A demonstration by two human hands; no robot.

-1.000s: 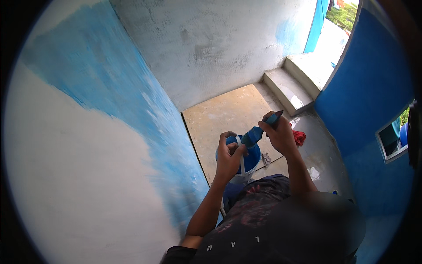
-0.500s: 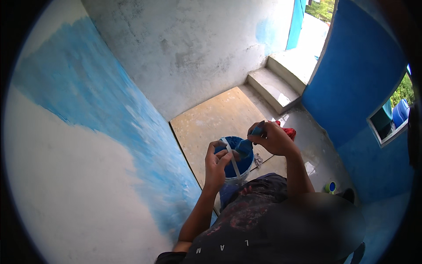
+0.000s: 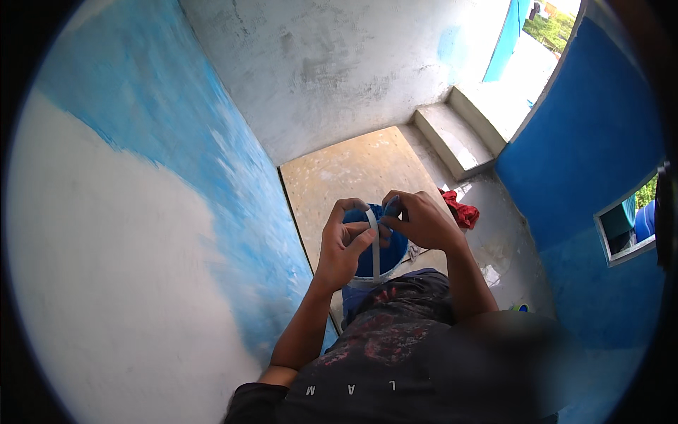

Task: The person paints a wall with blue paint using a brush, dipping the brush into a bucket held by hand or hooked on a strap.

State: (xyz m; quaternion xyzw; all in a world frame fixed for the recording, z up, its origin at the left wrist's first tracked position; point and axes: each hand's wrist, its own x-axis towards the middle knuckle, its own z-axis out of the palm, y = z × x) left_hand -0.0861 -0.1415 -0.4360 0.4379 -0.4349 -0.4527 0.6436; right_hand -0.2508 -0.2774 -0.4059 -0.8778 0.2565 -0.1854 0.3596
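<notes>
A bucket [image 3: 393,254] with a blue-stained inside is in front of my body, over the tan board. Its pale strap-like handle [image 3: 375,247] stands up across the opening. My left hand [image 3: 342,244] has its fingers curled round this handle. Above the bucket's opening, my right hand [image 3: 418,220] pinches a small, thin blue piece [image 3: 392,206] between thumb and fingers. What kind of thing the piece is cannot be made out. The fingertips of both hands are close together, and they hide part of the bucket.
A wall [image 3: 162,106] partly brushed light blue rises at left. A tan board [image 3: 353,162] lies on the floor. Concrete steps [image 3: 455,138] lead to a bright doorway. Red cloth [image 3: 462,210] and a small green-rimmed container [image 3: 521,308] lie at right, near a dark blue wall [image 3: 572,162].
My right hand has moved left, bringing the blue piece closer to the handle and my left hand. Less of the piece shows now. The whole view has shifted slightly.
</notes>
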